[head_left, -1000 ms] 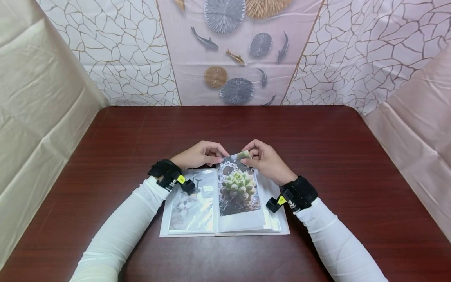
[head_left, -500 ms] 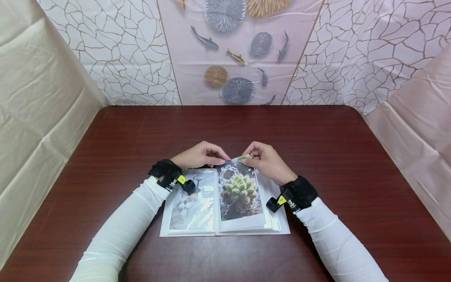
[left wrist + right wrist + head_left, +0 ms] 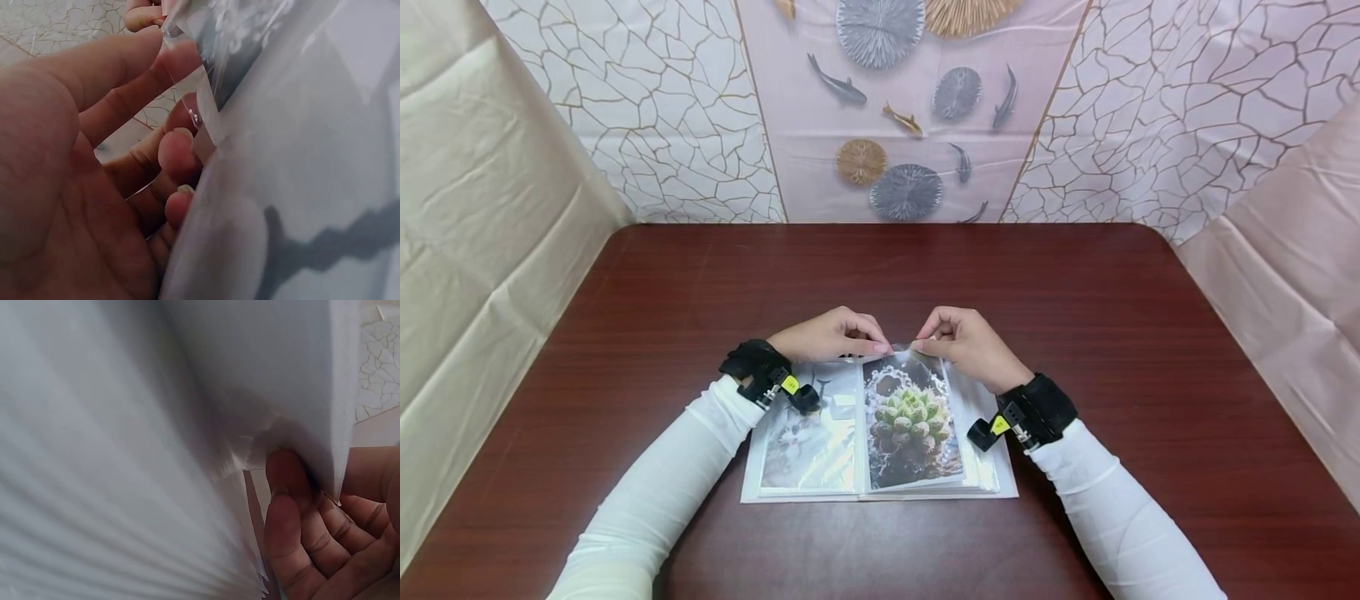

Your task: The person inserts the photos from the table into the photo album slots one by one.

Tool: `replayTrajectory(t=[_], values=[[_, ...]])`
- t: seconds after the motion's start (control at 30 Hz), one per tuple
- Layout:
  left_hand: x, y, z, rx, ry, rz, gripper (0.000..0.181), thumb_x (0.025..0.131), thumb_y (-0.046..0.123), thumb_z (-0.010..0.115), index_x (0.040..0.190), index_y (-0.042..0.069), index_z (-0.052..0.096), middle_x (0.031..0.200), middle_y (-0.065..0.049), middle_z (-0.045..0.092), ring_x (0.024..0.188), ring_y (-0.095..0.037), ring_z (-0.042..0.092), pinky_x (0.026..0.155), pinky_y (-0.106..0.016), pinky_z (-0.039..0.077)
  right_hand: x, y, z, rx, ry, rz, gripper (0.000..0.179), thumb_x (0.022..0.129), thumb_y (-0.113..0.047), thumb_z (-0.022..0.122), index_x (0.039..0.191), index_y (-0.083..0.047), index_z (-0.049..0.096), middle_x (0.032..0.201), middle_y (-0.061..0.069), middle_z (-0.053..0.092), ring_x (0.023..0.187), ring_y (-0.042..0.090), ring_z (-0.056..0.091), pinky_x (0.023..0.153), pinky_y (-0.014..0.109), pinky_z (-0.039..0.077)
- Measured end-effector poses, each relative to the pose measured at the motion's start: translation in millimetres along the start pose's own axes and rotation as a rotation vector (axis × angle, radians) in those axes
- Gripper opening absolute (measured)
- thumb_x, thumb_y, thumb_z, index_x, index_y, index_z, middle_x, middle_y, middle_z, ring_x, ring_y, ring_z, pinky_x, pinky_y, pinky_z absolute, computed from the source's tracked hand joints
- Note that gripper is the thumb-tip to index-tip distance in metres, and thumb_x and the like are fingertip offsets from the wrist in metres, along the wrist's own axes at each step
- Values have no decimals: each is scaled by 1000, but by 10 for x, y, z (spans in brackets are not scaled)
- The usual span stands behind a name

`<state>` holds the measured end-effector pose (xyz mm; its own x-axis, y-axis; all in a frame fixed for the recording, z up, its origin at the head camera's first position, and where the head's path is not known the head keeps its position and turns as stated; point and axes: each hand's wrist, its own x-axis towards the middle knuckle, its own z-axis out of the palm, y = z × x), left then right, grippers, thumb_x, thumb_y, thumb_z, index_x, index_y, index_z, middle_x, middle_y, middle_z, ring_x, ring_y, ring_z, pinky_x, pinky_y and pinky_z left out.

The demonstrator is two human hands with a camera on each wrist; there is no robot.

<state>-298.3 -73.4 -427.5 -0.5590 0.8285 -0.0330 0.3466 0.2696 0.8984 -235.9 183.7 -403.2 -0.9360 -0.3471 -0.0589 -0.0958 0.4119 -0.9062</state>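
A photo album (image 3: 1007, 479) lies spread on the table, its pages in clear plastic sleeves. On the right-hand page a photo of a green succulent (image 3: 913, 421) sits inside its sleeve, nearly flush with the page's bottom. My left hand (image 3: 833, 335) pinches the sleeve's top edge near the spine; the left wrist view shows clear film (image 3: 178, 75) between thumb and forefinger. Over at the page's top right corner, my right hand (image 3: 973, 346) pinches the page (image 3: 306, 381), with fingertips on both sides of it in the right wrist view.
A pale picture (image 3: 801, 437) fills the left-hand page. The dark red-brown table (image 3: 880, 267) extends on all sides of the album. Behind it hangs a patterned cloth (image 3: 917, 158), with plain cream cloth (image 3: 482, 275) at the side.
The succulent photo has slid down into the sleeve, its top edge sinking from above the page to between the hands. Both hands have followed it slightly downward.
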Motion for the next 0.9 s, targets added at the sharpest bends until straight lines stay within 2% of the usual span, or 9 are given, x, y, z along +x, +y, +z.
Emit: replayTrajectory(t=[0.13, 0.3, 0.43, 0.53, 0.67, 0.77, 0.9], values=[[-35, 27, -10, 55, 1, -9, 19, 102, 17, 62, 115, 12, 75, 108, -4, 72, 85, -16, 57, 73, -26, 45, 6, 7, 7, -4, -11, 2, 8, 95, -6, 69, 100, -1, 66, 82, 7, 68, 69, 13, 60, 64, 25, 43], [-220, 62, -94, 235, 73, -62, 15, 103, 22, 61, 111, 16, 73, 106, 1, 73, 90, -13, 62, 82, -28, 49, -2, -12, 28, -67, -11, -28, 8, 94, -9, 71, 100, -5, 68, 86, 8, 67, 67, 16, 53, 65, 25, 40], [-475, 112, -189, 401, 156, -181, 15, 104, 24, 60, 105, 15, 72, 91, 1, 69, 78, -14, 57, 74, -31, 46, -28, -44, 48, -167, -43, -61, 11, 94, -13, 73, 103, -10, 69, 99, 8, 67, 73, 22, 47, 72, 32, 39], [-639, 142, -231, 485, 182, -280, 20, 104, 30, 59, 101, 15, 72, 83, 0, 65, 71, -14, 53, 67, -30, 43, -55, -71, 52, -219, -78, -62, 16, 93, -14, 74, 108, -11, 68, 107, 8, 67, 87, 23, 54, 82, 37, 43], [-785, 163, -243, 521, 173, -386, 27, 104, 36, 58, 96, 14, 72, 79, 0, 62, 67, -15, 53, 62, -29, 42, -91, -96, 45, -278, -124, -51, 22, 93, -13, 74, 114, -12, 67, 115, 7, 66, 107, 24, 60, 95, 42, 49], [-845, 168, -241, 544, 180, -453, 31, 104, 39, 58, 93, 13, 72, 73, 0, 57, 62, -15, 52, 59, -29, 40, -107, -84, 44, -322, -169, -49, 27, 93, -11, 73, 119, -11, 66, 119, 7, 64, 112, 25, 60, 98, 44, 49], [-881, 166, -252, 566, 194, -508, 37, 103, 42, 57, 90, 11, 72, 68, 1, 53, 59, -16, 51, 57, -29, 40, -114, -68, 53, -340, -207, -37, 29, 94, -9, 72, 122, -10, 64, 123, 8, 62, 113, 25, 59, 99, 44, 49]])
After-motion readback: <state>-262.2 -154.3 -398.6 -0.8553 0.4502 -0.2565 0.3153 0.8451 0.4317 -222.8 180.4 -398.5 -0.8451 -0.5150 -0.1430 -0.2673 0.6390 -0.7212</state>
